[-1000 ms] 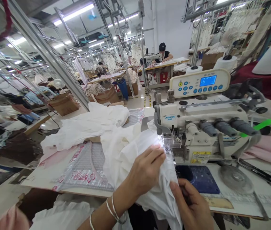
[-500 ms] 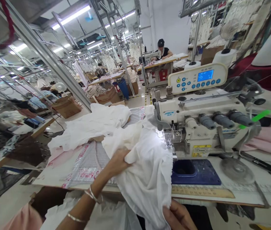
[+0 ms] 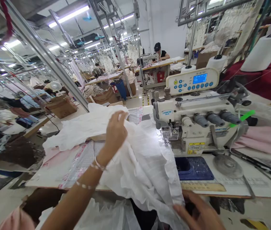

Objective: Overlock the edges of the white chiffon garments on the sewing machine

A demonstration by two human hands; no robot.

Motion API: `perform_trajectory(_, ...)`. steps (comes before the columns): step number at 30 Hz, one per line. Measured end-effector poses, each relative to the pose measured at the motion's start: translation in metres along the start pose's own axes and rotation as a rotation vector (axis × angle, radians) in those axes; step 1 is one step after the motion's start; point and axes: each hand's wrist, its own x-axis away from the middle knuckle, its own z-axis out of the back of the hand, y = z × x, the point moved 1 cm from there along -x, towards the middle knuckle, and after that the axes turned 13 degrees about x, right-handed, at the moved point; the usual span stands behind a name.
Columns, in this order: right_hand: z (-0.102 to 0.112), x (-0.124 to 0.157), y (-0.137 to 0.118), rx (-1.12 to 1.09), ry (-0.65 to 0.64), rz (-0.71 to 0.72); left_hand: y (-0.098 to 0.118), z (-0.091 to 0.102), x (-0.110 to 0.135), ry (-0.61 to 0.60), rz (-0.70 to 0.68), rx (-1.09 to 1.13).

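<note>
A white crinkled garment [image 3: 145,163] lies spread over the table in front of the overlock sewing machine [image 3: 197,127]. My left hand [image 3: 115,132] is raised over the far part of the cloth, fingers pinched on a fold of it. My right hand [image 3: 197,212] sits low at the table's near edge, fingers curled on the garment's lower hem. The cloth stretches between the two hands, and its right edge lies close to the machine's presser foot [image 3: 169,135].
A second white garment [image 3: 82,126] and a printed plastic bag [image 3: 82,163] lie on the left of the table. Pink cloth [image 3: 262,142] is heaped right of the machine. A ruler [image 3: 202,187] lies at the front edge. Another person [image 3: 159,52] sews at a far table.
My left hand has gone from pressing the cloth near the presser foot to lifting a fold up and away to the left. The garment has spread open. My right hand dropped lower.
</note>
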Motion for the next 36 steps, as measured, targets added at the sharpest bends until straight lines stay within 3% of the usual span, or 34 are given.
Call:
perform_trajectory(2,0.01,-0.02,-0.007,-0.024,0.003,0.011,0.049,-0.012,0.032,-0.026,-0.313,0.146)
perform_trajectory(3,0.013,-0.03,-0.012,-0.068,-0.004,0.043,0.071,-0.017,0.047,-0.059,-0.393,0.201)
perform_trajectory(5,0.01,-0.044,-0.022,-0.173,-0.031,0.158,0.104,-0.028,0.07,-0.099,-0.399,0.254)
perform_trajectory(7,0.002,-0.047,-0.029,-0.221,-0.046,0.23,0.119,-0.038,0.082,-0.063,-0.345,0.258)
perform_trajectory(11,-0.014,-0.03,-0.033,-0.294,-0.013,0.195,0.115,-0.048,0.084,0.025,-0.286,0.273)
perform_trajectory(16,-0.012,-0.025,-0.04,-0.346,0.002,0.097,0.103,-0.049,0.067,0.001,-0.249,0.356)
perform_trajectory(21,-0.008,-0.033,-0.048,-0.322,0.042,0.13,0.097,-0.047,0.053,-0.029,-0.194,0.42)
perform_trajectory(26,-0.01,-0.024,-0.04,-0.32,0.039,0.112,0.109,-0.039,0.069,-0.047,-0.281,0.348)
perform_trajectory(29,-0.012,-0.021,-0.036,-0.308,0.041,0.07,0.112,-0.039,0.077,-0.069,-0.262,0.332)
perform_trajectory(36,-0.009,-0.03,-0.046,-0.339,0.014,0.059,0.087,-0.05,0.051,-0.11,-0.149,0.529)
